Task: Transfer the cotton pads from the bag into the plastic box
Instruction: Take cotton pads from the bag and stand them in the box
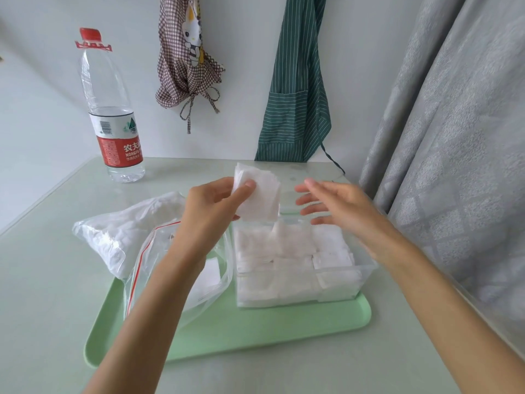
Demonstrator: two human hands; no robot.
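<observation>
We record the left hand (211, 203) pinching a small stack of cotton pads (260, 194) above the plastic box (295, 263), already holding pads. The right hand (338, 206) hovers at 3 o'clock of the stack, fingers (308, 199) spread, gripping nothing. The zip bag (159, 251) lies at 9 o'clock of the box, both on a green tray (255, 325). A water bottle (109, 109) stands at 11 o'clock on the bench (48, 265); a curtain (454, 137) hangs at 3 o'clock.

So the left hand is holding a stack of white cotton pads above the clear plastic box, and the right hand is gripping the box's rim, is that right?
Not quite: the head view shows the right hand open above the clear plastic box, gripping nothing. The left hand does hold the stack of white cotton pads.
</observation>
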